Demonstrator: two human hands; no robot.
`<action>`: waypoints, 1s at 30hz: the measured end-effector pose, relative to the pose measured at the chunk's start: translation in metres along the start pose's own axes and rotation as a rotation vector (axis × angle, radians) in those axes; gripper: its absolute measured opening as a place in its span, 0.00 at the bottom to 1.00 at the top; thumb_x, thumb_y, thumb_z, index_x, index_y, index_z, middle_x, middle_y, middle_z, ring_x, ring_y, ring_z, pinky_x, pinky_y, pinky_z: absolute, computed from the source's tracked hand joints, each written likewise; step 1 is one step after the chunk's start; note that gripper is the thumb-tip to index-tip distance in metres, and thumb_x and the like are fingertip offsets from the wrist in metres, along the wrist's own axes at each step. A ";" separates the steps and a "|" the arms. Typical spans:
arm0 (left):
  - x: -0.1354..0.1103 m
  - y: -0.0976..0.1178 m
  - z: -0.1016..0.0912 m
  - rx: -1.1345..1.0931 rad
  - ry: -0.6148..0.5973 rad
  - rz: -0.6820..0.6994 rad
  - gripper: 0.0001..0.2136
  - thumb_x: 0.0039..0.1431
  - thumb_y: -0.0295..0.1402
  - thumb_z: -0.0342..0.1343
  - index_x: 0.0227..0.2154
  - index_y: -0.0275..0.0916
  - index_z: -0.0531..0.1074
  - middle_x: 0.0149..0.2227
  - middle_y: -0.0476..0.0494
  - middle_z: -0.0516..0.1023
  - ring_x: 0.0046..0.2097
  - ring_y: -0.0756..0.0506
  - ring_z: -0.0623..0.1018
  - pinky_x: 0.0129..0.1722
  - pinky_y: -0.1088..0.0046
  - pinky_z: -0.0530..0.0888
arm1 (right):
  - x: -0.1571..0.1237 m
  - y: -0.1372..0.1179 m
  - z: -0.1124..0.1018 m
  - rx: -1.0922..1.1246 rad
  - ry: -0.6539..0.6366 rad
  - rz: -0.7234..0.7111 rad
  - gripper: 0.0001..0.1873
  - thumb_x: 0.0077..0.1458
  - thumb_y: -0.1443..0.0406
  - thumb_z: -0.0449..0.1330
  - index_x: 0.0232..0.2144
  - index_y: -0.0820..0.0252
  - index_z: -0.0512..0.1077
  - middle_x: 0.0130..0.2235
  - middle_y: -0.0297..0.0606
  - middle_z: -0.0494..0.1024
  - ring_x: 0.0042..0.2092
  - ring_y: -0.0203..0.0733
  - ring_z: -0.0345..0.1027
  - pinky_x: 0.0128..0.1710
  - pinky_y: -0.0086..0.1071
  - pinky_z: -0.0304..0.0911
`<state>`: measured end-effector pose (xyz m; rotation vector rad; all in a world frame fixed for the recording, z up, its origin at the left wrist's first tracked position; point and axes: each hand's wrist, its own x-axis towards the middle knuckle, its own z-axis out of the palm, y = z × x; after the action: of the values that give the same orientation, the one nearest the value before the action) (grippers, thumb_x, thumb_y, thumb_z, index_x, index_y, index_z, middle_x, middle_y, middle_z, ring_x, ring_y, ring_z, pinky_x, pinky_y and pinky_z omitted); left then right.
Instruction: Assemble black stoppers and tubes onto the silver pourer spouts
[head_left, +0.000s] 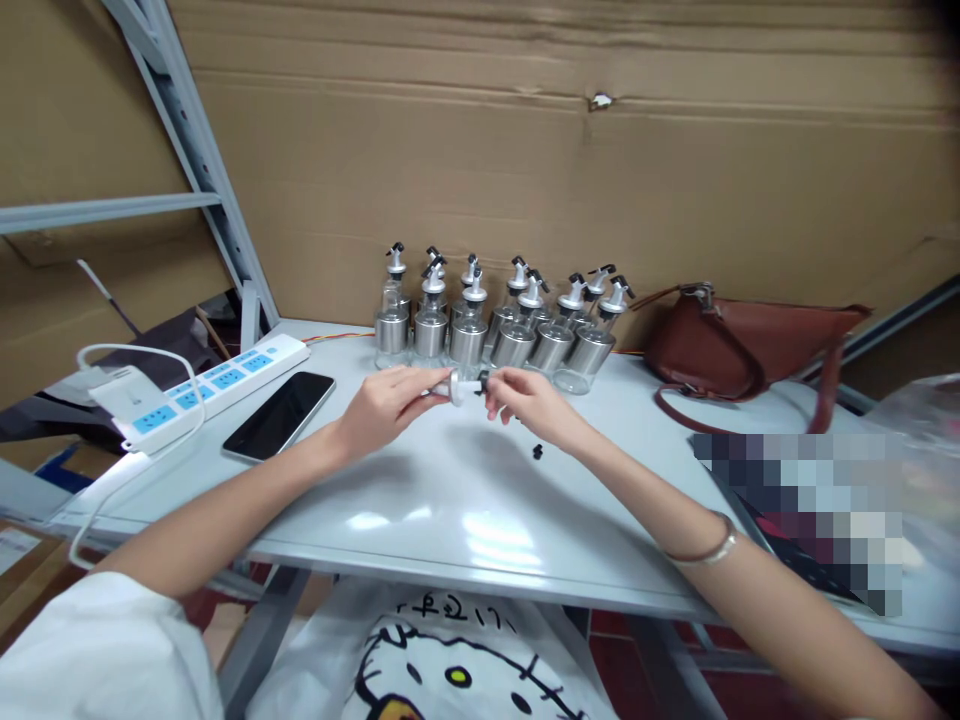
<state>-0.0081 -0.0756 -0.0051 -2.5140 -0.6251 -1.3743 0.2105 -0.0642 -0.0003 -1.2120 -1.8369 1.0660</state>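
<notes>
My left hand [386, 405] is closed on a white and grey pour spout [456, 388], held sideways above the table with its stem toward the right. At the stem's end my right hand [529, 400] pinches a small black piece [484, 380]; whether it is fitted on the stem I cannot tell. Below my right hand, a few small black parts [538, 452] lie on the table. Just behind my hands stand several glass bottles with steel sleeves [469, 340], topped with similar spouts with black levers.
The white table [420, 545] holds a phone [280, 416] and a power strip [217, 390] with a plugged-in charger and cable at left. A brown handbag [750, 345] and a blurred-out object [817, 510] are at right. Cardboard [487, 150] walls off the back.
</notes>
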 end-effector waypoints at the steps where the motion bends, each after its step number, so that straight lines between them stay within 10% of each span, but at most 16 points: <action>1: -0.001 0.000 0.000 -0.041 -0.016 -0.043 0.11 0.65 0.36 0.47 0.45 0.36 0.67 0.33 0.45 0.80 0.25 0.54 0.75 0.28 0.77 0.70 | 0.006 0.003 -0.002 -0.188 0.020 -0.051 0.03 0.50 0.67 0.55 0.26 0.61 0.66 0.26 0.35 0.70 0.28 0.36 0.65 0.30 0.29 0.60; 9: -0.007 0.003 0.011 -0.128 -0.442 -0.041 0.14 0.66 0.38 0.44 0.34 0.37 0.72 0.28 0.48 0.79 0.27 0.52 0.73 0.31 0.77 0.68 | 0.049 0.021 0.008 -0.804 -0.120 -0.306 0.13 0.45 0.80 0.57 0.33 0.65 0.74 0.35 0.41 0.72 0.33 0.37 0.67 0.37 0.28 0.60; 16: -0.011 0.003 0.016 -0.040 -0.612 0.141 0.12 0.67 0.30 0.40 0.38 0.35 0.70 0.36 0.42 0.77 0.33 0.49 0.74 0.35 0.73 0.68 | 0.044 0.017 0.013 -0.797 -0.190 -0.386 0.17 0.46 0.81 0.57 0.38 0.64 0.72 0.37 0.41 0.73 0.35 0.38 0.68 0.38 0.29 0.62; 22: -0.015 0.007 0.017 -0.142 -0.728 -0.079 0.09 0.66 0.31 0.42 0.37 0.36 0.66 0.38 0.44 0.75 0.36 0.49 0.75 0.34 0.75 0.69 | 0.021 0.017 0.002 -0.687 -0.092 -0.487 0.10 0.54 0.70 0.58 0.40 0.62 0.70 0.40 0.42 0.72 0.36 0.39 0.69 0.39 0.32 0.64; 30: -0.014 0.002 0.015 -0.182 -0.732 0.024 0.07 0.61 0.30 0.47 0.33 0.37 0.69 0.34 0.43 0.75 0.37 0.46 0.74 0.39 0.69 0.69 | 0.008 0.006 -0.015 -0.564 0.037 -0.520 0.08 0.58 0.65 0.53 0.38 0.60 0.70 0.41 0.43 0.74 0.37 0.40 0.69 0.37 0.33 0.64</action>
<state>-0.0023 -0.0758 -0.0254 -3.1490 -0.5929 -0.4748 0.2228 -0.0512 0.0014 -0.9378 -2.3289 0.2408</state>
